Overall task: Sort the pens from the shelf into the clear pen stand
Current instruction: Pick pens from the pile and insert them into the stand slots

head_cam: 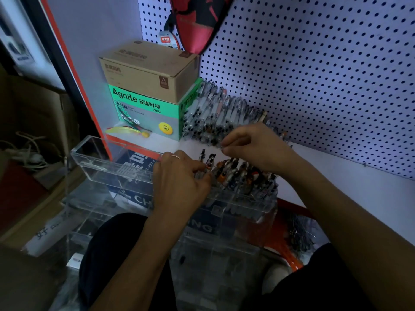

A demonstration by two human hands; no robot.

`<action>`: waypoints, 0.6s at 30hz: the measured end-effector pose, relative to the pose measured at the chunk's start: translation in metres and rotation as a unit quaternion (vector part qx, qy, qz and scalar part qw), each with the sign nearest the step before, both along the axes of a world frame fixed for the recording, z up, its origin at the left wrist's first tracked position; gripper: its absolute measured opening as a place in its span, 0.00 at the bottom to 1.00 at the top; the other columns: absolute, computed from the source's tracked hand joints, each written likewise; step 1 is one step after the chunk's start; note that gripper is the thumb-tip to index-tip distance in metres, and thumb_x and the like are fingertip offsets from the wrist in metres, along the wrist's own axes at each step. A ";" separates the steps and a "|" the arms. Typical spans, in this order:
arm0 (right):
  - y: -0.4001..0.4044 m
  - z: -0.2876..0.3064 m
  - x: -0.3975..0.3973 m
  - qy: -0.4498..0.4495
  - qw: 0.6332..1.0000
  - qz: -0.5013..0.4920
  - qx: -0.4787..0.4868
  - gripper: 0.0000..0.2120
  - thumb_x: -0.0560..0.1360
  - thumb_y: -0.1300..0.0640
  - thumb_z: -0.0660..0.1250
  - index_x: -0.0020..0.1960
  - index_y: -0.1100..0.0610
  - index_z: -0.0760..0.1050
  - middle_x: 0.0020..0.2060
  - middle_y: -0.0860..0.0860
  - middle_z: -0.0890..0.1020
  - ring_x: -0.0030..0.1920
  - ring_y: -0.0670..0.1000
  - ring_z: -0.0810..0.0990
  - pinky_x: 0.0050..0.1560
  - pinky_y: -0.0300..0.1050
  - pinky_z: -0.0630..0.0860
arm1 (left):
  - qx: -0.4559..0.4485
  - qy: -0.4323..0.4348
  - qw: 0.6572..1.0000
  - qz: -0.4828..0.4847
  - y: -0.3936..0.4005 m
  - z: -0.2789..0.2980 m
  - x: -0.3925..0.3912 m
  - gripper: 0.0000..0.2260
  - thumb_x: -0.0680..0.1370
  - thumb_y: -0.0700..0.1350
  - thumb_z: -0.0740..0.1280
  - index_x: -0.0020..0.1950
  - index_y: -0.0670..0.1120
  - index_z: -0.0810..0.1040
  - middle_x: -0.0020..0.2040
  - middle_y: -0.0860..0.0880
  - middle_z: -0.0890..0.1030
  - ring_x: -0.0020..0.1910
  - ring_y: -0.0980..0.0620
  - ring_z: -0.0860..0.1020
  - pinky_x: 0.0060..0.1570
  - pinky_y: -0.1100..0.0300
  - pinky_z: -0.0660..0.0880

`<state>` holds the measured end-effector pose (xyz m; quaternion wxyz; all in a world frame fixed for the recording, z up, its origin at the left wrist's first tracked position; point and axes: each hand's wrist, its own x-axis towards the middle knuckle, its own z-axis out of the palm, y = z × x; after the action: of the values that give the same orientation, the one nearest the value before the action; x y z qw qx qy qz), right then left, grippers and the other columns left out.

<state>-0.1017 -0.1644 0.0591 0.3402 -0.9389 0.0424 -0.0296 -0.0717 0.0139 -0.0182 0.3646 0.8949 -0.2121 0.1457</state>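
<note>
A heap of clear-barrelled pens (220, 111) lies on the white shelf (336, 176) against the pegboard. The clear pen stand (94, 158) sits in front of the shelf on my lap, with several pens (242, 173) standing in its right compartments. My left hand (179, 176), wearing a ring, rests on the stand and pinches a pen (203, 161) among the standing ones. My right hand (253, 144) hovers over the front edge of the heap, fingertips pinched together on a small dark pen end.
A green Agnite box (146, 113) with a brown carton (148, 70) on top stands at the shelf's left end. A yellow shuttlecock (128, 131) lies before it. A red racket bag (197, 21) hangs on the pegboard (314, 63). Cardboard boxes sit to the left.
</note>
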 end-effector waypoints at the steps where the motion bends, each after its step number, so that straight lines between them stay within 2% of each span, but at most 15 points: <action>1: -0.002 0.002 -0.002 -0.004 1.000 -0.005 0.002 0.06 0.76 0.55 0.72 0.52 0.51 0.81 0.44 0.44 0.83 0.45 0.37 0.81 0.43 0.27 0.74 | 0.012 0.010 1.000 0.009 -0.002 0.001 -0.001 0.09 0.70 0.51 0.75 0.48 0.50 0.86 0.44 0.49 0.80 0.50 0.46 0.73 0.52 0.51 0.69; 6: -0.011 0.009 -0.014 -0.007 1.000 -0.015 0.023 0.05 0.76 0.54 0.71 0.52 0.50 0.81 0.44 0.42 0.83 0.43 0.36 0.81 0.41 0.26 0.73 | 0.079 0.060 0.994 0.045 0.001 0.001 0.007 0.09 0.72 0.55 0.72 0.46 0.51 0.86 0.45 0.48 0.80 0.54 0.43 0.73 0.54 0.50 0.65; 9: -0.014 0.008 -0.022 -0.010 1.000 -0.014 0.021 0.04 0.77 0.53 0.70 0.52 0.49 0.80 0.44 0.41 0.82 0.42 0.35 0.80 0.40 0.25 0.73 | 0.047 0.081 0.996 0.003 0.005 -0.001 0.008 0.12 0.70 0.57 0.69 0.40 0.50 0.85 0.37 0.51 0.81 0.46 0.44 0.79 0.53 0.47 0.73; 11: -0.016 0.005 -0.027 -0.020 0.999 -0.024 0.022 0.05 0.77 0.52 0.70 0.52 0.50 0.81 0.44 0.42 0.83 0.42 0.36 0.80 0.40 0.26 0.74 | 0.013 0.079 0.996 -0.031 0.008 -0.002 0.005 0.10 0.69 0.54 0.70 0.42 0.50 0.85 0.36 0.53 0.80 0.41 0.48 0.79 0.50 0.47 0.76; 13: -0.016 0.003 -0.031 -0.026 0.999 -0.025 -0.005 0.09 0.77 0.49 0.70 0.54 0.51 0.81 0.46 0.44 0.83 0.43 0.38 0.81 0.45 0.33 0.77 | -0.016 0.069 0.996 -0.055 0.011 -0.002 0.004 0.11 0.70 0.52 0.72 0.51 0.50 0.84 0.43 0.52 0.81 0.41 0.54 0.79 0.51 0.53 0.77; 15: -0.013 0.004 -0.033 -0.011 0.998 -0.002 -0.062 0.16 0.76 0.45 0.70 0.59 0.52 0.79 0.52 0.46 0.82 0.48 0.42 0.80 0.52 0.42 0.79 | -0.027 0.089 0.991 -0.092 0.012 0.004 0.006 0.20 0.72 0.46 0.74 0.64 0.50 0.78 0.53 0.52 0.77 0.42 0.63 0.75 0.47 0.73 0.72; 16: -0.010 0.006 -0.034 0.015 0.995 0.017 -0.098 0.22 0.75 0.42 0.70 0.64 0.52 0.76 0.56 0.47 0.81 0.52 0.45 0.79 0.55 0.43 0.78 | -0.018 0.107 0.988 -0.114 0.011 0.009 0.009 0.25 0.73 0.43 0.74 0.69 0.51 0.73 0.57 0.52 0.75 0.42 0.63 0.75 0.43 0.76 0.69; 18: -0.004 0.010 -0.030 0.081 0.980 0.056 -0.171 0.35 0.72 0.38 0.71 0.73 0.52 0.67 0.64 0.50 0.77 0.58 0.49 0.77 0.57 0.43 0.75 | 0.021 0.145 0.978 -0.151 0.007 0.019 0.016 0.32 0.73 0.41 0.73 0.75 0.52 0.65 0.62 0.52 0.73 0.43 0.60 0.77 0.39 0.75 0.68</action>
<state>-0.1321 -0.1688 0.0688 0.1709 -0.9835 0.0118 0.0586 -0.0559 0.0211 0.0004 0.3905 0.8717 -0.2924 -0.0469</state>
